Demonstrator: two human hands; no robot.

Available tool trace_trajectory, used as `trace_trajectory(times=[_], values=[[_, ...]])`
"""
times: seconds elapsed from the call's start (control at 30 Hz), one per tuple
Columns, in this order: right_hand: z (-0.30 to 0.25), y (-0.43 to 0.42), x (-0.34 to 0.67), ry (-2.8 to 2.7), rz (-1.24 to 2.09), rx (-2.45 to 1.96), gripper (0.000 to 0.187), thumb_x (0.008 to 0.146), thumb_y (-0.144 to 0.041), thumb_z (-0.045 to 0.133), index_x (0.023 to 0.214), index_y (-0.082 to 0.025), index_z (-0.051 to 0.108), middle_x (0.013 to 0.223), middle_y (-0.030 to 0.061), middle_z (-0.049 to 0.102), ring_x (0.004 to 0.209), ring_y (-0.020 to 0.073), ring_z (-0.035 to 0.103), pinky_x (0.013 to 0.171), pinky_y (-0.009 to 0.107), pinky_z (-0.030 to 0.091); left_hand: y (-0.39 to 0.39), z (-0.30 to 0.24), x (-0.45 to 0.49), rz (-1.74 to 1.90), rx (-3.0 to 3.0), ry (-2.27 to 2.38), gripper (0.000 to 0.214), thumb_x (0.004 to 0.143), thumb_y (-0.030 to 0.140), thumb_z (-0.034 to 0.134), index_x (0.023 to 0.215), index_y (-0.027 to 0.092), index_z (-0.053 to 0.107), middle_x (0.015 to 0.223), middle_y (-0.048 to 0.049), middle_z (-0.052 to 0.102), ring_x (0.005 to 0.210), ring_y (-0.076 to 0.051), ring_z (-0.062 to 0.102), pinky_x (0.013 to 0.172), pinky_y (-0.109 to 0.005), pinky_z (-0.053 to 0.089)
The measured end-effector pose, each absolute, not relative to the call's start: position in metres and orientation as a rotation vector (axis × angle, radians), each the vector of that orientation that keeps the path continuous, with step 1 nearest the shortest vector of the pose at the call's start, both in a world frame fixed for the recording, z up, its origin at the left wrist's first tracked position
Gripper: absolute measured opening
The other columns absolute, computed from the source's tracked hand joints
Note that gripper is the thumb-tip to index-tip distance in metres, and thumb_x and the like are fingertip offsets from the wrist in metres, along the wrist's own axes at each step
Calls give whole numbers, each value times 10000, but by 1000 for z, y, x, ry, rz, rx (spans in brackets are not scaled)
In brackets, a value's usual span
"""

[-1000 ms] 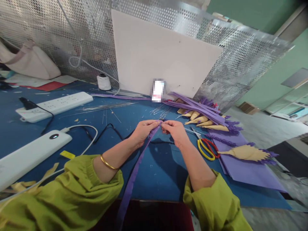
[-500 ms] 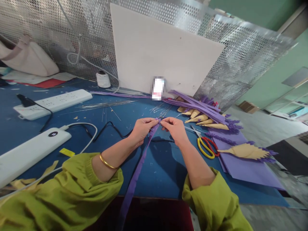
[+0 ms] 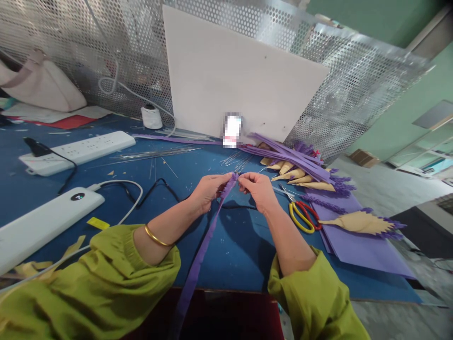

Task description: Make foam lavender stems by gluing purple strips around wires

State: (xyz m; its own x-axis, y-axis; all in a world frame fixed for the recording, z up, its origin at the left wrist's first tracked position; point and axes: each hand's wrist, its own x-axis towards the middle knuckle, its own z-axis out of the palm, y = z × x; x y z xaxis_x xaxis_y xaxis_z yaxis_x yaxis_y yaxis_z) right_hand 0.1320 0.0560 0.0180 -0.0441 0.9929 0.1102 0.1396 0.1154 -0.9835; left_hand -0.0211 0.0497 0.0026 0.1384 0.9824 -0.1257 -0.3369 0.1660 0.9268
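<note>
The left hand (image 3: 208, 191) pinches the upper end of a purple paper strip (image 3: 202, 252) between its thumb and its fingers, over the middle of the blue table (image 3: 244, 264). From there the strip, whose border is crinkled near the top, runs down toward the person and passes over the near edge of the surface. The right hand (image 3: 260, 189) is just beside this same end, with its thumb and forefinger bent close to each other; I cannot tell whether they grip something. Near the right edge of the table lie purple sheets (image 3: 368, 259), with a beige cone with purple tips (image 3: 364, 222) partly above them. Scissors (image 3: 301, 216) with one yellow and one red handle lie between the right hand and these sheets. Toward the far right corner are more beige cones (image 3: 297, 177), under a bundle of purple strips (image 3: 290, 156). Closer to the far edge, on the left side, there are thin wires (image 3: 159, 153), a white power strip (image 3: 79, 153) and a spool of white thread (image 3: 151, 118).
</note>
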Motion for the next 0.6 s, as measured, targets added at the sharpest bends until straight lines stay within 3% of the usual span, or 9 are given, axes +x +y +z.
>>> trace_trajectory(times=[0.2, 0.4, 0.6], values=[[16, 54, 132, -1533, 810, -1244, 121, 733, -289, 621, 703, -176, 649, 574, -20, 592, 557, 140, 572, 558, 257, 423, 48, 7, -22, 1140, 902, 1033, 220, 563, 329, 796, 669, 143, 751, 655, -68, 667, 579, -132, 527, 511, -239, 359], [13, 48, 127, -1809, 179, -1203, 108, 812, -197, 552, 735, -181, 627, 738, 16, 620, 670, 145, 558, 649, 266, 420, 45, 7, -20, 1247, 1093, 1121, 205, 601, 334, 758, 667, 140, 756, 561, -13, 606, 535, -100, 449, 541, -242, 332], [11, 43, 124, -1982, -131, -1170, 160, 889, -173, 495, 802, -178, 629, 801, 40, 608, 703, 148, 558, 671, 258, 418, 42, 6, -18, 1314, 1186, 1168, 200, 653, 326, 713, 650, 129, 750, 558, 0, 583, 565, -100, 447, 567, -238, 331]])
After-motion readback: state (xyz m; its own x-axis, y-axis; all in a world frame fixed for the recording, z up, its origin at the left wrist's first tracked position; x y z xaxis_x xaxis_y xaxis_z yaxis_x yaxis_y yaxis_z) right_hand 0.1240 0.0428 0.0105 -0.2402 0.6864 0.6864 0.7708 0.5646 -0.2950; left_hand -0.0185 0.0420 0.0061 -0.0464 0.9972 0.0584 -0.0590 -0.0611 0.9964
